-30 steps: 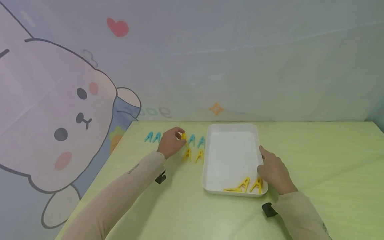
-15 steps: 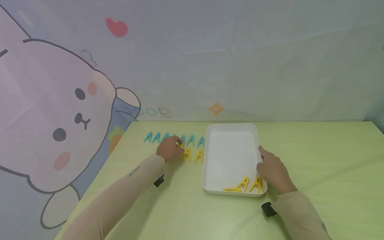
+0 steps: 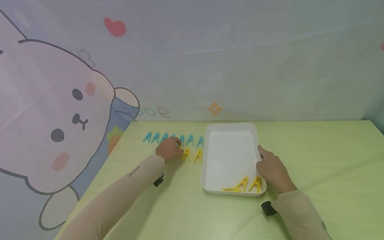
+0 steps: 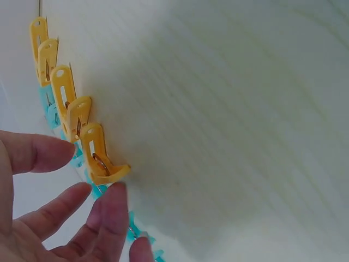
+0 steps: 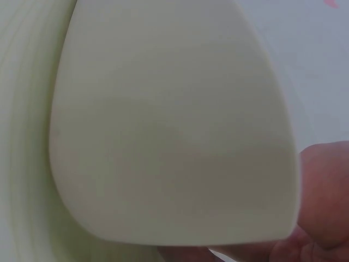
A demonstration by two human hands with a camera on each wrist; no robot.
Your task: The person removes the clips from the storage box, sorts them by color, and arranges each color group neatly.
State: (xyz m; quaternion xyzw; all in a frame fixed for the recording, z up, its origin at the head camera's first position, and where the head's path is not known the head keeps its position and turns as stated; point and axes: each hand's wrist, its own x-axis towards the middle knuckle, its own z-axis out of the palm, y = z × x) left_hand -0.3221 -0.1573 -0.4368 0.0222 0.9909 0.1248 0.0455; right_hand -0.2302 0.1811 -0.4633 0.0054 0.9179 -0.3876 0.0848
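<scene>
My left hand [image 3: 169, 149] is at the left end of a short row of yellow clothespins [image 3: 198, 155]. In the left wrist view its thumb and fingers are spread apart, and the nearest yellow clothespin [image 4: 94, 150] stands right at the fingertips. A row of blue clothespins [image 3: 190, 139] lies just behind, partly hidden by this hand. My right hand [image 3: 273, 170] grips the right rim of a white tray [image 3: 205, 170]. In the right wrist view, the thumb is at the tray's edge [image 5: 174, 164] and other fingers show beneath it. Several yellow clothespins [image 3: 243, 184] lie in the tray's near right corner.
The light green table [image 3: 324, 160] extends to both sides of the tray. Behind its far edge hangs a pale curtain [image 3: 285, 66] printed with a cartoon animal [image 3: 66, 110].
My left hand came nearer from the blue row with a yellow clothespin, put it down left of the other yellow ones and loosened its fingers. My right hand stayed on the tray.
</scene>
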